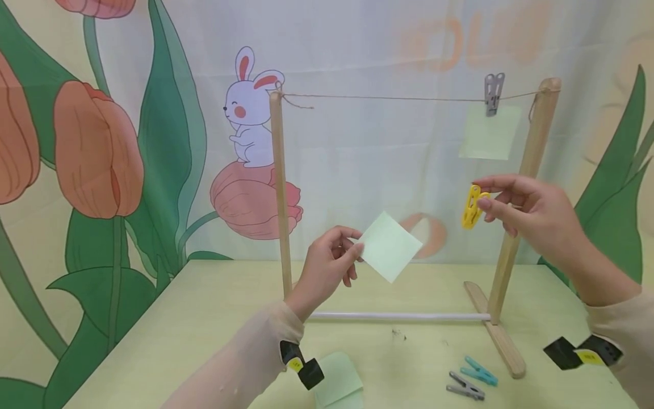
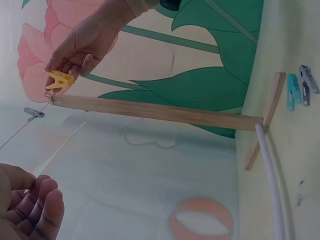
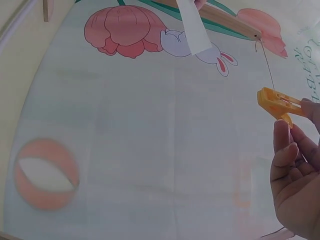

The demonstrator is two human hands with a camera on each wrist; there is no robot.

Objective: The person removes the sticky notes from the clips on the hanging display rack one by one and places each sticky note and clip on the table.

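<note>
My left hand point(image 1: 334, 264) pinches a pale green square of paper point(image 1: 390, 247) by one corner, in front of the wooden frame. In the left wrist view that paper point(image 2: 60, 147) appears nearly edge-on. Out to the right, my right hand point(image 1: 531, 213) holds a yellow clothespin point(image 1: 472, 207) between thumb and fingers. The right wrist view shows the clothespin point(image 3: 280, 105) close up, its handles toward the fingers. Above it, a grey clothespin point(image 1: 493, 94) grips another green paper point(image 1: 490, 133) on a string point(image 1: 378, 97) tied between the two posts.
A left post point(image 1: 280, 193) and a right post point(image 1: 526, 165) stand on the table, joined low by a white rod point(image 1: 398, 316). A teal clothespin point(image 1: 479, 372) and a grey clothespin point(image 1: 465, 387) lie at front right. More green paper point(image 1: 337, 378) lies below the left forearm.
</note>
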